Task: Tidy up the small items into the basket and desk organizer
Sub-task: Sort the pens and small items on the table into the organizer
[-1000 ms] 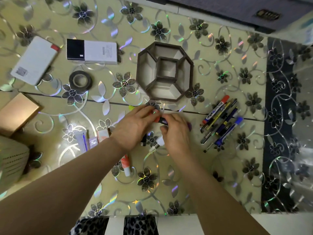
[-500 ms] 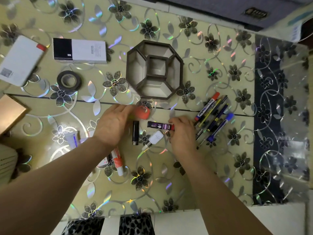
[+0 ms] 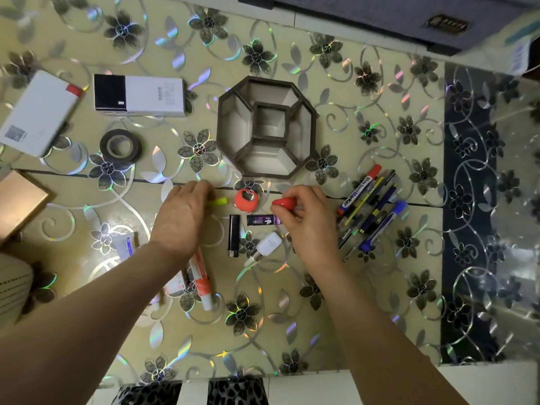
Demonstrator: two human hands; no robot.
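Note:
An octagonal brown desk organizer (image 3: 225,112) with empty compartments stands at the table's middle. Just in front of it my left hand (image 3: 182,214) rests over a yellow-green highlighter (image 3: 218,202), fingers on its left end. My right hand (image 3: 309,217) pinches a small red rounded item (image 3: 285,202) above a purple tube (image 3: 261,220). Between the hands lie a round orange-red piece (image 3: 246,200), a black lighter (image 3: 233,235) and a white charger plug (image 3: 267,245). A heap of markers and pens (image 3: 369,209) lies to the right.
A roll of dark tape (image 3: 120,146), a black-and-white box (image 3: 138,95), a white box (image 3: 38,112) and a tan box (image 3: 20,200) sit at the left. Small tubes (image 3: 200,271) lie under my left forearm. A pale slatted basket (image 3: 11,285) shows at the left edge.
The hands have drawn apart. My right hand let go of the purple tube and took up the red item. My left hand slid off the orange-red piece onto the highlighter.

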